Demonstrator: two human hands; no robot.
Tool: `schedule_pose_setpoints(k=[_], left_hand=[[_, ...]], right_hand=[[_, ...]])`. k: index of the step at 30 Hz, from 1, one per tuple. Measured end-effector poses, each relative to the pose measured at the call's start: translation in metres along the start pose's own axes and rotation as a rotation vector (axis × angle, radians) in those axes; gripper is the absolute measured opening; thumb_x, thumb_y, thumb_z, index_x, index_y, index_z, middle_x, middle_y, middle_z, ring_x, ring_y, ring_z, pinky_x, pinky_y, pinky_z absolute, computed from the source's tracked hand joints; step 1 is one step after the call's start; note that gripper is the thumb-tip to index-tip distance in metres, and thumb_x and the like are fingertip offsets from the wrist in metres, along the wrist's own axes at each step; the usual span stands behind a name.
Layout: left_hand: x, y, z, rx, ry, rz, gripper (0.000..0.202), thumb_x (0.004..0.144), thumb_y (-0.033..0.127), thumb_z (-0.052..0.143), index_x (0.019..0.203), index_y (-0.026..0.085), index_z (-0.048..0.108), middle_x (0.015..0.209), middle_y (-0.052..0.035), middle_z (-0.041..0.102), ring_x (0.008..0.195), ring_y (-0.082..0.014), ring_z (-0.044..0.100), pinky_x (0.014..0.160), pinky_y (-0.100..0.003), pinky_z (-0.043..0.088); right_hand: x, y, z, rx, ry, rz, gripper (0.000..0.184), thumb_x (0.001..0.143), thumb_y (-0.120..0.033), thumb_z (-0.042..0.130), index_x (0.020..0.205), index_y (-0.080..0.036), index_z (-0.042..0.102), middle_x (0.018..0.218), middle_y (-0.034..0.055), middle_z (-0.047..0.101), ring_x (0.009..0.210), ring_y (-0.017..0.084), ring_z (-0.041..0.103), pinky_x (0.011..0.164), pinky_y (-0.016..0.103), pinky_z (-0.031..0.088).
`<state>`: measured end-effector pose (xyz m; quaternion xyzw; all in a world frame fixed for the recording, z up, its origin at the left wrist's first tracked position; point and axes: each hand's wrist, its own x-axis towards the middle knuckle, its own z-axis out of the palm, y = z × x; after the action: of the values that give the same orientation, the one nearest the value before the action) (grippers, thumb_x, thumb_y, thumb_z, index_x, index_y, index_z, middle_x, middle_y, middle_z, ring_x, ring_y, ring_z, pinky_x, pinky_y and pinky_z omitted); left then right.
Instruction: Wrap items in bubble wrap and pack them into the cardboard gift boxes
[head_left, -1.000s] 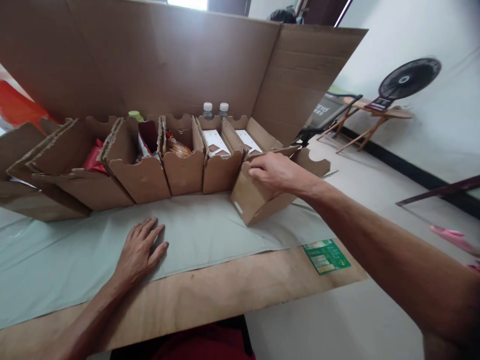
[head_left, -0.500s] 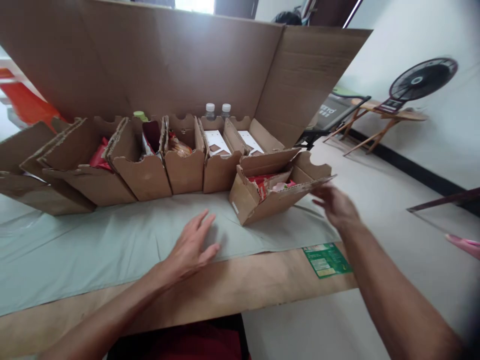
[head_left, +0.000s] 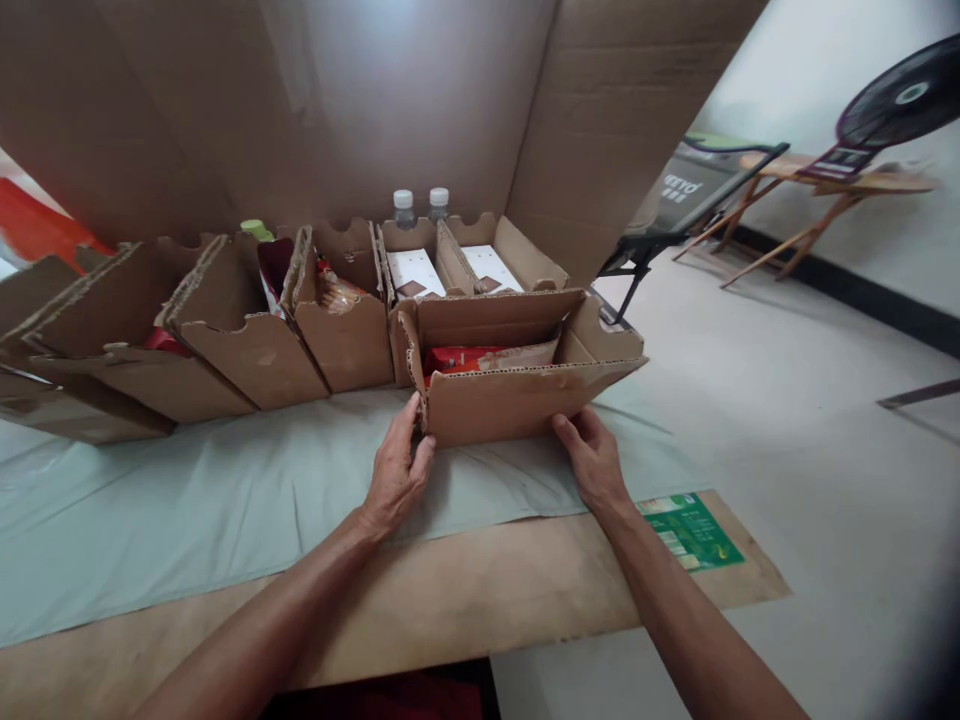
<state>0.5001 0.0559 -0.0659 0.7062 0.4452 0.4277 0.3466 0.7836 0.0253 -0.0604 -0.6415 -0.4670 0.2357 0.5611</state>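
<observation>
An open cardboard box sits crosswise on the pale green sheet, with a red packet inside it. My left hand grips the box's near left corner, thumb on the front wall. My right hand holds its near right bottom edge, fingers curled against the cardboard. Both forearms reach in from the bottom of the view.
A row of open cardboard boxes holding packets stands behind, backed by a tall cardboard sheet. Two water bottles stand at the back. A green card lies on the table's right end. A fan and folding stands are at right.
The box was angled at the row's right end under my right hand. Both hands have since moved onto it and it now sits square in front of me, turned crosswise.
</observation>
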Motion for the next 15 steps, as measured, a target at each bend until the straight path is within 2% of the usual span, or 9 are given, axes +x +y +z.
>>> schedule_pose_setpoints(k=[3,6,11,15], left_hand=[[0.002,-0.002,0.001,0.001,0.033,0.016,0.053,0.098,0.025,0.052,0.150,0.022,0.050,0.149,-0.0159,0.060,0.137,-0.0305,0.058,0.114,-0.052,0.049],[0.002,-0.004,0.000,-0.026,0.033,0.026,0.051,0.098,0.026,0.053,0.149,0.022,0.052,0.147,-0.0158,0.062,0.134,-0.0301,0.061,0.113,-0.050,0.051],[0.005,-0.005,0.001,0.046,0.001,0.013,0.060,0.099,0.029,0.047,0.157,0.020,0.041,0.154,-0.0174,0.056,0.139,-0.0306,0.057,0.116,-0.051,0.046],[-0.003,0.009,0.002,0.304,-0.135,-0.094,0.082,0.093,0.036,0.055,0.163,0.004,0.025,0.162,-0.0265,0.044,0.148,-0.0385,0.045,0.123,-0.057,0.034]], right_hand=[[-0.002,0.003,0.001,-0.053,0.007,-0.013,0.053,0.081,-0.069,0.067,0.098,-0.019,0.068,0.087,0.0047,0.070,0.083,0.022,0.059,0.074,0.033,0.049],[-0.006,0.004,0.002,-0.118,0.036,-0.017,0.056,0.083,-0.071,0.063,0.100,-0.018,0.067,0.086,0.0058,0.070,0.080,0.022,0.059,0.073,0.033,0.048],[-0.002,0.001,0.006,-0.190,0.061,-0.018,0.065,0.080,-0.079,0.057,0.102,-0.018,0.066,0.094,0.0090,0.071,0.086,0.025,0.061,0.078,0.038,0.050],[0.000,-0.001,0.001,-0.221,0.054,-0.002,0.064,0.073,-0.083,0.060,0.092,-0.022,0.065,0.085,0.0101,0.067,0.079,0.027,0.059,0.073,0.044,0.048]])
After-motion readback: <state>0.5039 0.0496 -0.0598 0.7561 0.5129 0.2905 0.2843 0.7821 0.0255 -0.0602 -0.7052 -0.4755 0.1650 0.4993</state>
